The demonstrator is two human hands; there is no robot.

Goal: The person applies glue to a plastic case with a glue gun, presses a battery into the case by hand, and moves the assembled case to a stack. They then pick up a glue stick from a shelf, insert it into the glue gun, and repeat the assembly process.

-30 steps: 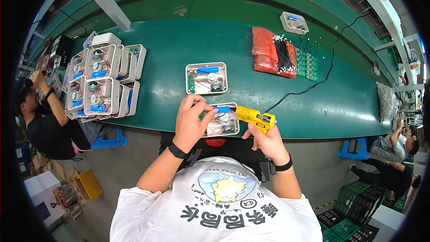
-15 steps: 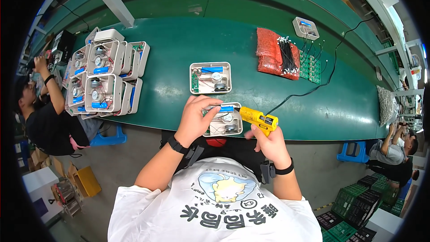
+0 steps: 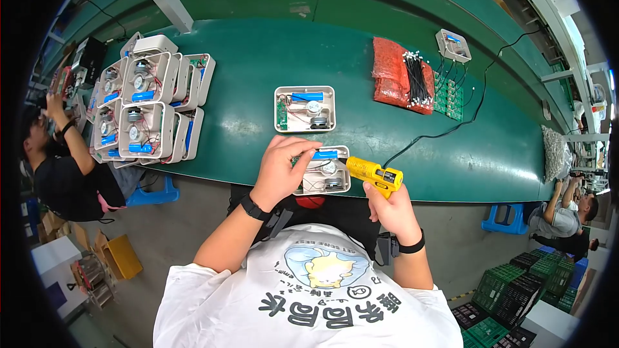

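Observation:
At the table's near edge lies a white plastic case (image 3: 316,187) with a blue cylindrical battery (image 3: 325,154), a round speaker and wires inside. My left hand (image 3: 284,166) grips its left side, thumb and fingers bent over the battery's left end; the fingertips' exact contact is partly hidden. In my right hand (image 3: 391,209) is a yellow hot glue gun (image 3: 374,175), fingers wrapped round the handle. Its nozzle points left, at the battery's right end. Just beyond sits a second open case (image 3: 278,100) with a green circuit board, battery and speaker.
Stacked open cases (image 3: 147,116) fill the table's left. A red bubble-wrap bag (image 3: 390,80), a bundle of black cables (image 3: 418,77) and green circuit boards (image 3: 449,98) lie to the right, near another case (image 3: 453,45). The gun's black cord (image 3: 425,137) crosses the right side. People sit at both sides.
The view has shifted slightly. The glue gun's nozzle stays by the battery's right end, and my right fingers have drawn closer round its handle. My left hand keeps its place on the case.

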